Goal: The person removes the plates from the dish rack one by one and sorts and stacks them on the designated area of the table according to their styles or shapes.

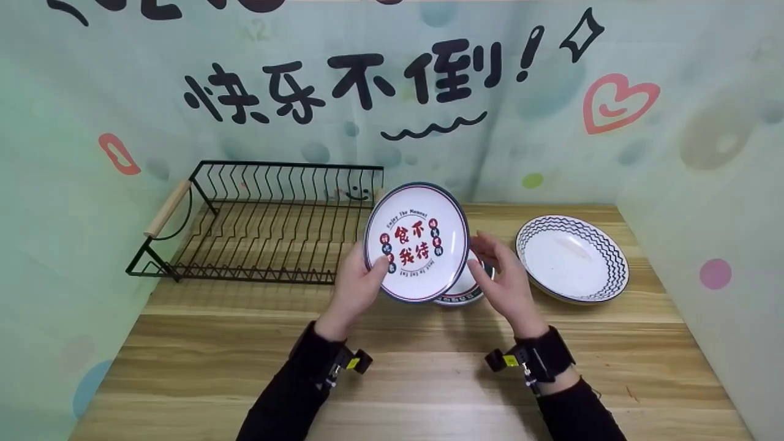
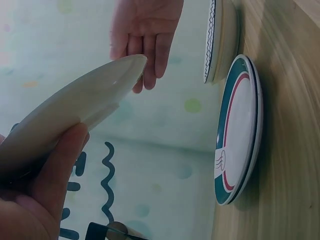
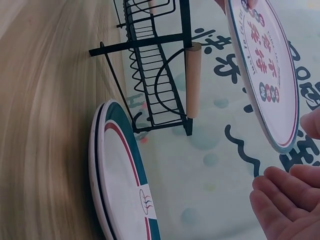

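My left hand [image 1: 354, 288] grips a round white plate [image 1: 416, 245] by its left edge, thumb on the front face. The plate has a dark rim and red lettering, and is held tilted up above the table. My right hand [image 1: 507, 282] is by the plate's right edge, fingers extended and apart from the rim in the right wrist view [image 3: 285, 200]. Below the held plate, stacked plates [image 2: 239, 130] with a green band and a red line lie on the table, partly hidden in the head view.
A black wire dish rack [image 1: 263, 275] with wooden handles [image 1: 168, 208] stands at the back left. A white bowl [image 1: 572, 257] with a wavy dark pattern sits on the wooden table [image 1: 416, 380] at the right. A printed cloth backdrop [image 1: 429, 153] encloses the back and sides.
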Motion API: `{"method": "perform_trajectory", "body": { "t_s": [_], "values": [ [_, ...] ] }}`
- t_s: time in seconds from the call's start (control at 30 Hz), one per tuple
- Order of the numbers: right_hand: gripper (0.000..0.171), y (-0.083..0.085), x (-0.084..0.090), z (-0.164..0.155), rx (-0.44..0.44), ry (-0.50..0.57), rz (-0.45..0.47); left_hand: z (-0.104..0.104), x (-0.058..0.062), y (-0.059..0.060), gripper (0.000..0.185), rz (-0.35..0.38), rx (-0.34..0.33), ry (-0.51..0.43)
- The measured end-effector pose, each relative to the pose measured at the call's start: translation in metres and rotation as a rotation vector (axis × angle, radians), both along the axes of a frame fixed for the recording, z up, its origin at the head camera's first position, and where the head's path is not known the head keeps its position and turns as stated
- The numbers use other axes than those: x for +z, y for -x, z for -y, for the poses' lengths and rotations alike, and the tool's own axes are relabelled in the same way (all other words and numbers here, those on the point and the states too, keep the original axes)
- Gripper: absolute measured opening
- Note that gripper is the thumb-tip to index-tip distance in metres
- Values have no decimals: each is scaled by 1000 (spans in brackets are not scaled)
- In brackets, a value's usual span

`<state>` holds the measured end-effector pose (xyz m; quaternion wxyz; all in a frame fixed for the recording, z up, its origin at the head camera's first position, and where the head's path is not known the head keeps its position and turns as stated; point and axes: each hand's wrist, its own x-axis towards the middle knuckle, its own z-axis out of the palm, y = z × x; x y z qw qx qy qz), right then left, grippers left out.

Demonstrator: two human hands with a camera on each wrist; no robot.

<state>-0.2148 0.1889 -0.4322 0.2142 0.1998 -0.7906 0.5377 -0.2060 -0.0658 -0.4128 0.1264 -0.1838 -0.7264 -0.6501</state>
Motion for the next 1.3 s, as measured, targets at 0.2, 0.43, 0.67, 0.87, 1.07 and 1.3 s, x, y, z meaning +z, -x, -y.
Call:
{"method": "perform_trajectory", "body": {
  "t_s": [0.2,0.43,0.67,0.87,1.07,1.3],
  "values": [
    [46,-13,21,6,-3,-6,79,-3,-4,0,43,20,-43,-9],
    [47,2,-4,-4,-28,-3,129,-8,-8,0,45,49,-87,-31],
    [38,3,-8,-8,-42,-1,139,-10,-13,-1,43,69,-105,-25],
    [31,4,-8,-9,-40,9,110,-10,-14,-1,43,101,-90,-28],
    [29,3,-6,-10,-65,14,139,-10,-14,0,46,131,-96,-43],
    [27,3,-5,-11,-43,57,187,-11,-16,2,51,153,-100,-44]
  ]
}}
